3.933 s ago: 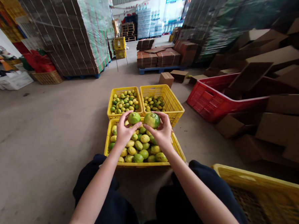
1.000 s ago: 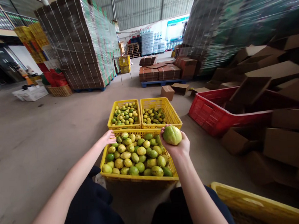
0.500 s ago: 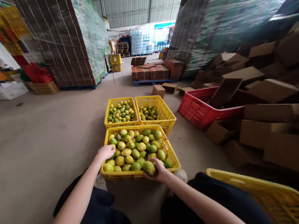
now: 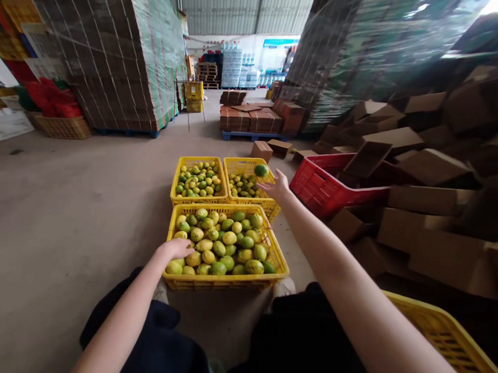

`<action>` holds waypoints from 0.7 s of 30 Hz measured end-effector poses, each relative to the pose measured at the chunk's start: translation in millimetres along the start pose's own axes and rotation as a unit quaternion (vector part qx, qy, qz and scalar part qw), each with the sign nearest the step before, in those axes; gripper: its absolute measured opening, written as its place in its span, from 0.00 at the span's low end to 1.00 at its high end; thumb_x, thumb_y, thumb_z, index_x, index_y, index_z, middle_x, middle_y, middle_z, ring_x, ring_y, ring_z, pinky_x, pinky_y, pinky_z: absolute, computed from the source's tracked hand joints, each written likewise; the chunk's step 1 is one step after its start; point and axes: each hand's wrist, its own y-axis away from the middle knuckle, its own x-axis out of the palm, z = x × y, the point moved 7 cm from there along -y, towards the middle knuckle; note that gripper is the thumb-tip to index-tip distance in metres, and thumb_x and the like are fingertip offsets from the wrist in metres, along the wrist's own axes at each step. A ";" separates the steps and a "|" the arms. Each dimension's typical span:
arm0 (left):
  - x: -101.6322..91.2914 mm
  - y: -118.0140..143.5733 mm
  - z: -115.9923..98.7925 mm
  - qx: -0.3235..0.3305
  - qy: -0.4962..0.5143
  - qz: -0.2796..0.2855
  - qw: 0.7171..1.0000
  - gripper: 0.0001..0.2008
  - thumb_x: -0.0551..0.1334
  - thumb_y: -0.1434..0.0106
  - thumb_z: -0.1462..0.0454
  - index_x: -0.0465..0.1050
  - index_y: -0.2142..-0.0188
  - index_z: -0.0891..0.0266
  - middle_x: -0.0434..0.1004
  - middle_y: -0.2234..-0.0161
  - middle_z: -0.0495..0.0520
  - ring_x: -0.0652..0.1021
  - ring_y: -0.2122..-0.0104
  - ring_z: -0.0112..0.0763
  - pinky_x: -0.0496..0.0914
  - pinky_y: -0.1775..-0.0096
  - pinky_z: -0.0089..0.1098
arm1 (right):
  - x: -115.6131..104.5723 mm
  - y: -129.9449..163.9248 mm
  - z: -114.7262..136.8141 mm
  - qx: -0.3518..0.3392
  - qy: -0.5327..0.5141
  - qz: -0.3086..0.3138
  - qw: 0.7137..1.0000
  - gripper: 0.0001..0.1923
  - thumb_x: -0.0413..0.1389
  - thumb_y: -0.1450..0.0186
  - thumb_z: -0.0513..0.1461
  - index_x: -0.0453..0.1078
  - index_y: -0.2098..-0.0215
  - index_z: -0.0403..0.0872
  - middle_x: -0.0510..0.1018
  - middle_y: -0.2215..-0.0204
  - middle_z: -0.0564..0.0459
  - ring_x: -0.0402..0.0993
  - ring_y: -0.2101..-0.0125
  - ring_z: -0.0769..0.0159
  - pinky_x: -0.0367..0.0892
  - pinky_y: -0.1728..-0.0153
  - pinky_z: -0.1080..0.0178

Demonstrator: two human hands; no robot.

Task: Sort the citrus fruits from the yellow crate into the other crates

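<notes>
now the right hand (image 4: 277, 186) is up high with its grip spread wide and its palm up. just off its fingertips, one green fruit (image 4: 261, 171) looks to be in the air, over the back right crate (image 4: 270, 210). that yellow crate has a small pile of fruit in it. the left hand (image 4: 176, 249) is low, at the left side of the front crate (image 4: 226, 278), with its fingers over the yellow and green fruits (image 4: 229, 239) there. i cannot tell if its grip is pinching one. the back left crate (image 4: 199, 200) has lots of fruit too. all three sit close together on the floor (image 4: 87, 217). to the right is a red crate (image 4: 316, 186), near many brown boxes (image 4: 445, 259).
</notes>
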 end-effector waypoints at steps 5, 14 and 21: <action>2.6 5.6 -1.7 0.013 0.032 -0.008 0.999 0.08 0.62 0.41 0.58 0.73 0.70 0.60 0.80 0.57 0.62 0.78 0.52 0.51 0.68 0.47 0.44 | -48.0 -8.8 -17.3 -0.016 0.417 -0.024 0.908 0.06 0.56 0.39 0.32 0.69 0.63 0.47 0.73 0.68 0.55 0.71 0.58 0.65 0.72 0.58 0.62; -7.2 3.7 7.1 -0.020 0.053 -0.005 0.998 0.10 0.63 0.41 0.57 0.72 0.67 0.62 0.78 0.53 0.66 0.74 0.48 0.59 0.62 0.43 0.50 | -101.4 10.4 -123.2 -0.030 0.813 0.091 0.575 0.30 0.55 0.43 0.28 0.61 0.42 0.43 0.62 0.39 0.31 0.54 0.37 0.41 0.53 0.42 0.38; -18.8 4.3 8.9 -0.055 0.056 -0.023 0.997 0.10 0.63 0.41 0.57 0.73 0.63 0.61 0.78 0.55 0.62 0.75 0.50 0.56 0.64 0.45 0.47 | -85.2 -31.0 -156.2 -0.065 0.887 0.137 0.436 0.33 0.54 0.40 0.30 0.57 0.37 0.40 0.61 0.39 0.28 0.50 0.36 0.42 0.48 0.42 0.40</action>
